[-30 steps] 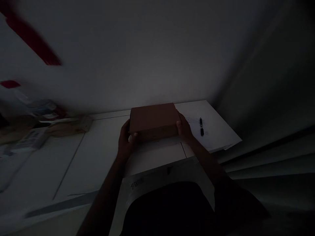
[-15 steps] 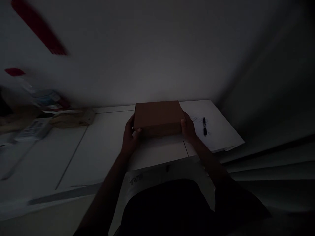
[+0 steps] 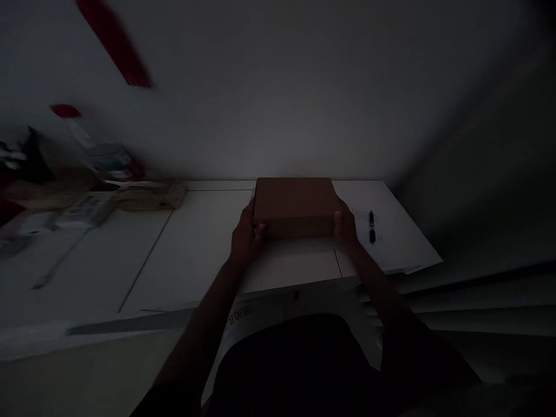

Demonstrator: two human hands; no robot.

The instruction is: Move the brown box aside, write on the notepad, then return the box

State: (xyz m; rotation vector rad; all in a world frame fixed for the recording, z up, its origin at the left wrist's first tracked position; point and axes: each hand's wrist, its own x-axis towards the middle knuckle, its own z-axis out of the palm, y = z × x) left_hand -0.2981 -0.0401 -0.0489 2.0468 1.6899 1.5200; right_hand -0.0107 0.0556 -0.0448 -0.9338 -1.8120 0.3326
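Left hand clamps the left end of the cardboard box, thumb on the near face, fingers wrapped round the side. Right hand grips the right end the same way, thumb forward on the near edge. Both hands closed on the box, one per end, forearms running back to 6 o'clock.

Box: brown, closed, flat lid up, level. It sits at the far edge of the white table, back side close to the wall; too dark to tell whether it rests on the surface or is held just above it.

At 3 o'clock from the box, just beside the right hand: a black pen lying on a sheet of paper with faint print. Pen points roughly toward 12 o'clock. Paper reaches the table's right corner.

At 6 o'clock from the box, near the table's front edge: a pale bag with some lettering, opening dark, between the two forearms.

At 9 o'clock, well apart from the box: blurred clutter along the wall, brownish packages and something labelled, details unreadable. Red blurred strip on the wall at 10 o'clock.

Whole frame very dim.
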